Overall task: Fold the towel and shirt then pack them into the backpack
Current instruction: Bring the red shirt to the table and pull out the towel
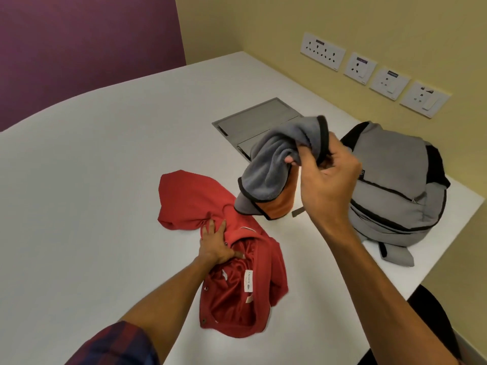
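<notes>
A crumpled red shirt (232,272) lies on the white table (92,193) in front of me, its inner label facing up. My left hand (214,245) rests on the shirt's middle, fingers spread over the fabric and thumb tucked at the collar. My right hand (326,175) grips a grey towel (274,164) with black trim and an orange underside, lifted above the table; its lower end hangs down to the surface just beyond the shirt. A grey and black backpack (395,191) lies zipped shut on the table to the right, partly behind my right hand.
A grey flush cable hatch (253,122) is set into the table behind the towel. Several wall sockets (374,72) line the yellow wall at the right. The table's right edge runs just past the backpack, with a dark chair (432,312) below it.
</notes>
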A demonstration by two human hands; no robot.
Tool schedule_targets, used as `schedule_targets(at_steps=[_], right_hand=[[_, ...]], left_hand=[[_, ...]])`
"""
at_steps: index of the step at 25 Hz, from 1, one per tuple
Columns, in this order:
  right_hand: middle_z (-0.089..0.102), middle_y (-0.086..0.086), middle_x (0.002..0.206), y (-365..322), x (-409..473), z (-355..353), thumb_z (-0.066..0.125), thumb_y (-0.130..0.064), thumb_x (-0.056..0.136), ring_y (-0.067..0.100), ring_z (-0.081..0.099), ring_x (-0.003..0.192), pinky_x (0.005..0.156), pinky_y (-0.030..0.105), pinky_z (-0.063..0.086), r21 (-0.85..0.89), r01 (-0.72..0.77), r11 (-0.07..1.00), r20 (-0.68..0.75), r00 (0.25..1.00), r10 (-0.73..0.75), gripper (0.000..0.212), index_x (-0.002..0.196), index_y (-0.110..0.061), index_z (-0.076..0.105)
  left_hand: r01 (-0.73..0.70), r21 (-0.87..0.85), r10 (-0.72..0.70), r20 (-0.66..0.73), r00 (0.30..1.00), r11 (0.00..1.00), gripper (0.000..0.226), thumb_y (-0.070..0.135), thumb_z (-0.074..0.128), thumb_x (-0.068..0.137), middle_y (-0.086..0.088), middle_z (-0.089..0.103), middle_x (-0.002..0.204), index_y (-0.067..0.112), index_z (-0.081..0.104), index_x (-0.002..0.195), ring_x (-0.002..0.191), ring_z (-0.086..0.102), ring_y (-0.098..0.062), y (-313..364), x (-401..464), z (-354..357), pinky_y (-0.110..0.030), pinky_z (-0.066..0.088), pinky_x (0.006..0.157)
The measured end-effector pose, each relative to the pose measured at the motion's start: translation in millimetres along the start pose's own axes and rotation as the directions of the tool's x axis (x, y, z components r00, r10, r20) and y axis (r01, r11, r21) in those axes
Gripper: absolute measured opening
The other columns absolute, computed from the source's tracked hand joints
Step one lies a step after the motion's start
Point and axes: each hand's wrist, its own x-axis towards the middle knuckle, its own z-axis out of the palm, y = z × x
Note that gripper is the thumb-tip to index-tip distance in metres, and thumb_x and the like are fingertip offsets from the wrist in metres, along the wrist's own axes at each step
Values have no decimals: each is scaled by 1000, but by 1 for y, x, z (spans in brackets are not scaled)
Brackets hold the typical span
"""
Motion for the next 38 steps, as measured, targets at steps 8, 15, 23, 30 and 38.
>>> schedule_targets(at_steps=[8,15,23,30,38], right_hand=[[65,-16,86,-1,49,-4,60,-7,92,-1,67,79,74,25,58,76,118,990,-27,993,-117,19,107,-18,61],[70,-1,81,16,40,-15,58,-19,93,16,68,78,74,44,58,-43,-65,997,162,984,71,11,96,-25,67],[62,-6,106,-7,35,-13,56,-28,94,19,61,95,82,43,52,-421,136,897,511,852,111,19,110,-24,66],[72,-6,102,-46,13,20,57,-16,91,9,65,94,81,26,52,-227,132,965,747,659,86,25,110,-27,70],[72,-4,109,-87,7,17,57,-23,90,20,61,106,88,39,49,-379,324,867,544,836,-74,24,109,-28,72]], left_hand=[[-169,-40,174,220,960,985,121,64,76,61,0,-19,160,39,0,151,146,-18,-29,137,42,35,-69,0,109],[-294,-417,384,152,911,860,70,32,70,81,0,36,152,26,41,143,139,35,-20,134,16,23,-34,31,114],[-330,-366,265,-218,939,870,35,29,51,71,6,74,100,24,73,98,95,68,-13,28,-53,-95,-37,53,93],[-582,-407,518,-266,813,704,73,18,71,72,8,52,138,36,44,137,125,47,-6,60,-136,-217,-29,42,100],[-627,-266,512,-393,764,732,8,23,68,87,0,70,85,15,70,89,79,66,-10,36,-183,-257,-25,55,73]])
